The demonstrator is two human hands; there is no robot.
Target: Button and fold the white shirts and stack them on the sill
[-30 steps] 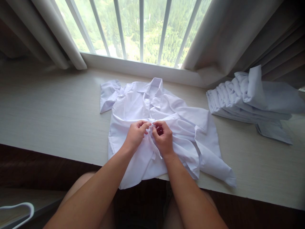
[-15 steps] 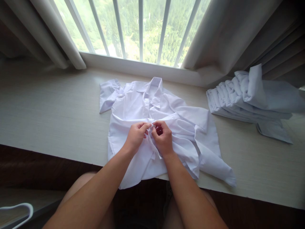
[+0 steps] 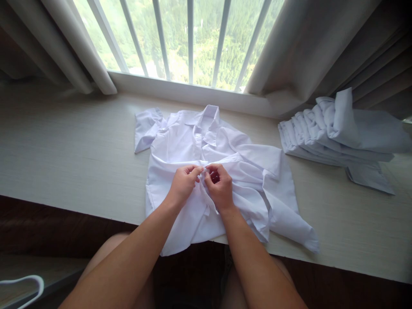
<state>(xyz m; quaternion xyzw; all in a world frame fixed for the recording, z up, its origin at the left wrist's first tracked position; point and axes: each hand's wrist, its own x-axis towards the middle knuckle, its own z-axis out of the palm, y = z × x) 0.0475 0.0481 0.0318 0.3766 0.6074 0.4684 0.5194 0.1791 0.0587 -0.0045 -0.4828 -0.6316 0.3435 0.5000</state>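
A white collared shirt [image 3: 175, 137] lies spread on the pale ledge, its collar toward the window and its lower hem hanging over the near edge. Around the middle of its front placket, my left hand [image 3: 186, 182] pinches the cloth between thumb and forefinger. Close beside it on the right, my right hand [image 3: 219, 184] pinches the same front edge, the fingertips of both hands almost touching. Any button between them is too small and covered to make out. One sleeve is bent out at the left; the right side of the shirt lies rumpled.
On the right of the ledge [image 3: 80, 163] stands a stack of folded white garments [image 3: 322, 128]. Grey curtains [image 3: 289, 51] flank a barred window [image 3: 189, 43] behind. Part of a white hanger [image 3: 40, 285] shows at the lower left, below the ledge's front edge.
Almost nothing differs. Both hands stay at the same place on the placket, with only tiny finger shifts, and the shirt lies as before.
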